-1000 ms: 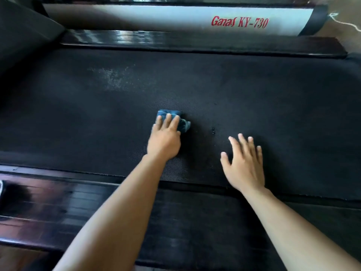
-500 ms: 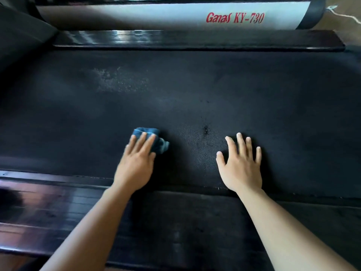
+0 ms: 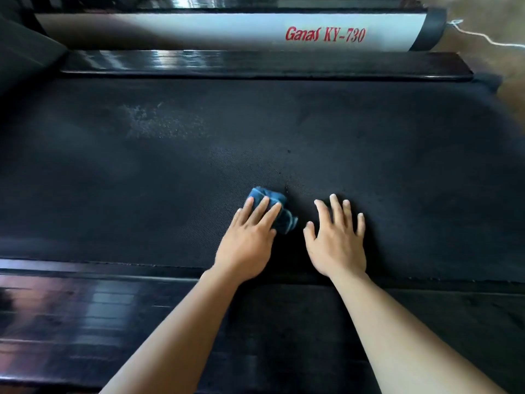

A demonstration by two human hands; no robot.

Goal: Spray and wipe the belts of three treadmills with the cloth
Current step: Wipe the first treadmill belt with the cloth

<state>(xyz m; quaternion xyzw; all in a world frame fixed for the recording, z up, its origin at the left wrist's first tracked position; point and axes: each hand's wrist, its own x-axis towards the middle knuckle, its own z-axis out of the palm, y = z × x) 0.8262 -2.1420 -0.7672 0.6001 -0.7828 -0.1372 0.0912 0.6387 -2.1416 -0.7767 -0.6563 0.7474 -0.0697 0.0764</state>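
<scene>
A wide black treadmill belt fills the middle of the view. My left hand lies flat on a crumpled blue cloth and presses it onto the belt near its near edge. Just to the right, my right hand rests palm down on the belt with fingers spread and nothing in it. A pale patch of spray droplets shows on the belt at the far left. No spray bottle is in view.
A glossy black side rail runs along the near edge and another black rail along the far edge. Behind it lies a white side cover with red lettering. A white cord crosses the floor at top right.
My left hand slid the cloth left and toward me, then back right, ending close to my right hand. My right hand stayed planted on the belt.
</scene>
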